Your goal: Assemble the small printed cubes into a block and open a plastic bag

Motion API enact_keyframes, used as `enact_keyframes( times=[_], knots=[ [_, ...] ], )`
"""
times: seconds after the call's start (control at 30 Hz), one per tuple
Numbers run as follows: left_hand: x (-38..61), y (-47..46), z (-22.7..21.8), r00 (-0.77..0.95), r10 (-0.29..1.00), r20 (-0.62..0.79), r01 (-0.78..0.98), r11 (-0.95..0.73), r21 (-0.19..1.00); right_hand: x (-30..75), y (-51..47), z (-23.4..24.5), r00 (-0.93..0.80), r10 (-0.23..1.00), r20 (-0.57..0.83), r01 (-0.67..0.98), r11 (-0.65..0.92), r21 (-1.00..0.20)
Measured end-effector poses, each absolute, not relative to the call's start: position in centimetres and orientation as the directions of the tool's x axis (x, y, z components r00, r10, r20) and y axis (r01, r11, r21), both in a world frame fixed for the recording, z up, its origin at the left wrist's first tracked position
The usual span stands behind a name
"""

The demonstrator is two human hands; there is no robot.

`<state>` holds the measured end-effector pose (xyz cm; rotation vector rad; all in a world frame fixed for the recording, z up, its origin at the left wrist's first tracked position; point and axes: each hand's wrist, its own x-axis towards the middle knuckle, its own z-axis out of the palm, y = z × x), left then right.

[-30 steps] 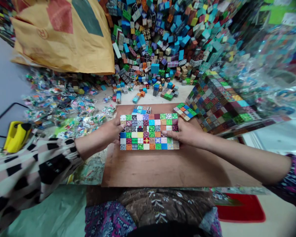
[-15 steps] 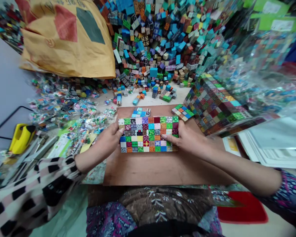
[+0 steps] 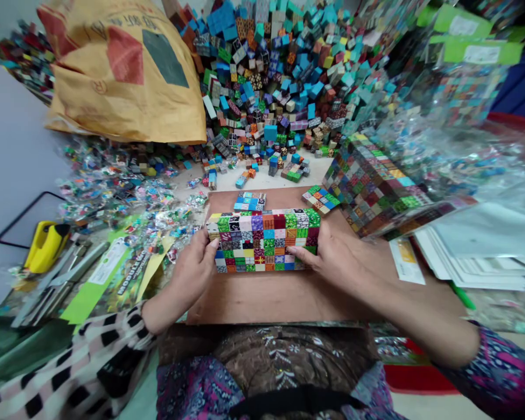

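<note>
Block slab (image 3: 262,248) is located at the middle of the view, over the brown board (image 3: 262,306), between the left hand (image 3: 196,262) and the right hand (image 3: 335,251). Surroundings, from the left: a yellow and black tool (image 3: 46,248), metal cutting tools (image 3: 63,286) and a green-topped label strip (image 3: 102,277), with a spread of small clear packets (image 3: 126,189) beyond them. A yellow sack (image 3: 131,76) lies behind the packets, and a high heap of loose blocks (image 3: 280,76) rises on the far side of the pale surface (image 3: 319,166). Just behind the slab sit a bluish block panel (image 3: 249,201) and, farther right, a green-and-orange block panel (image 3: 321,199). A large block stack (image 3: 371,184) leans at the right, hemming that side; a white card (image 3: 406,261) and white sheets (image 3: 476,245) follow.

Slab condition: an oblong grid of printed cubes in green, purple, orange, white and dark red, rows aligned, front face and upper side exposed. Fingers of both hands grasp its two ends, thumbs on the front face. Contact with the board cannot be determined.

The board's far edge passes the bluish panel; brown wood shows from slab to near edge.
</note>
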<state>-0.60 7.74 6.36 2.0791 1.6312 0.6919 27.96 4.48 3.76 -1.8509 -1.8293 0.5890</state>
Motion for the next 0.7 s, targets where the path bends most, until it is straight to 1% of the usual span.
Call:
enact_keyframes(
  times=[0.17,0.4,0.57,0.7],
  knots=[
    [-0.5,6.3,5.9,0.155,0.972,0.175,0.794,-0.228,0.564,28.0,3.5,3.1,0.010,0.997,0.076,0.803,0.037,-0.595],
    [-0.5,4.8,4.9,0.123,0.951,0.284,0.803,-0.264,0.534,27.8,2.2,2.3,0.042,0.996,0.076,0.822,0.009,-0.570],
    [-0.6,3.9,3.8,0.117,0.939,0.323,0.790,-0.286,0.542,27.8,1.4,0.9,0.058,0.980,0.193,0.854,0.051,-0.517],
    [-0.7,3.2,3.1,0.106,0.938,0.329,0.765,-0.288,0.576,27.7,0.7,-0.1,0.045,0.953,0.301,0.854,0.120,-0.506]
  ],
)
